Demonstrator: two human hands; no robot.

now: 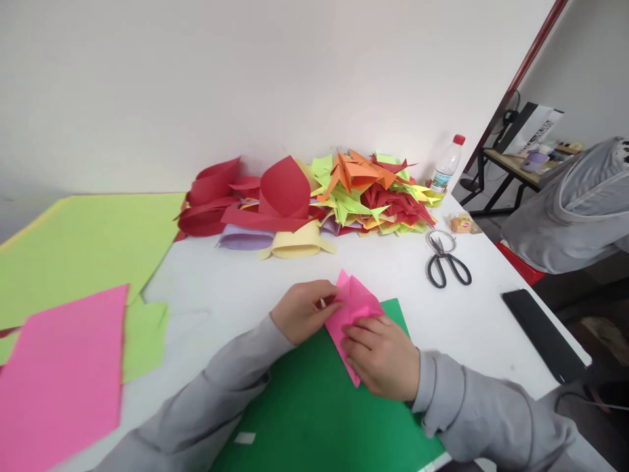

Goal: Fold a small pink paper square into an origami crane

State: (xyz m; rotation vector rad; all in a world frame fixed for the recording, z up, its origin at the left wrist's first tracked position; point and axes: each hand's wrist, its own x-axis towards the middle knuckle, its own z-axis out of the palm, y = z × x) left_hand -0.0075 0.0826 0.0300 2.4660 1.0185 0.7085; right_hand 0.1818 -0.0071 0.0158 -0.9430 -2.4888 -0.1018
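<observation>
A folded piece of pink paper (362, 298) rests over the upper end of a green board (314, 406). My left hand (309, 308) pinches the paper's left edge between thumb and fingers. Across its lower right part lies my right hand (378, 351), fingers bent over the folded layers and pressing on them. The paper comes to a point at the top, and its lower end narrows beside my right hand. Part of the folds is hidden under the right fingers.
Red paper shapes (285, 190) and star-like folded papers (363, 190) are piled by the wall. Scissors (445, 262), a bottle (447, 164) and a black phone-like slab (543, 334) lie right. Pink sheets (69, 373) and lime sheets (98, 236) lie left. A person (574, 203) sits at right.
</observation>
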